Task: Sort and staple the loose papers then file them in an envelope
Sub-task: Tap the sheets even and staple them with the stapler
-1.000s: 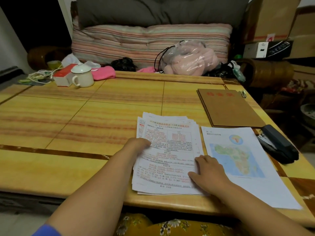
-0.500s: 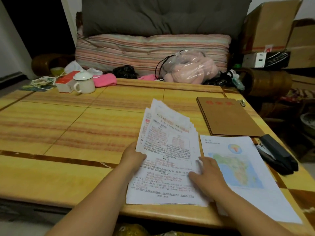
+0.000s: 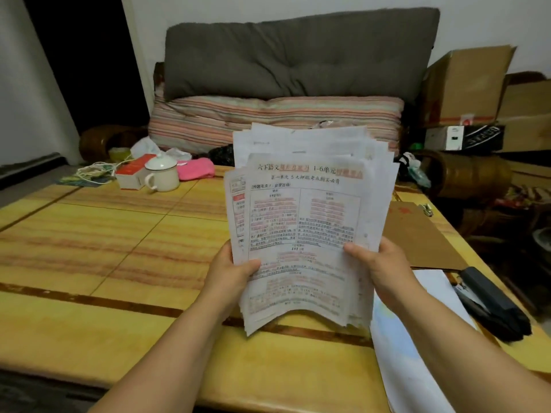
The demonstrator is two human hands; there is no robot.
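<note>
Both hands hold the papers (image 3: 301,228) upright over the table (image 3: 104,263), long axis vertical. The left hand (image 3: 231,271) pinches the lower left edge and the right hand (image 3: 377,263) the lower right edge, thumbs on the front sheet. The sheets are fanned and uneven at the top, so squaring them looks like the next need. The stapler (image 3: 492,302) lies just right of the right hand, the nearer one. The envelope (image 3: 423,234) lies flat beyond it.
</note>
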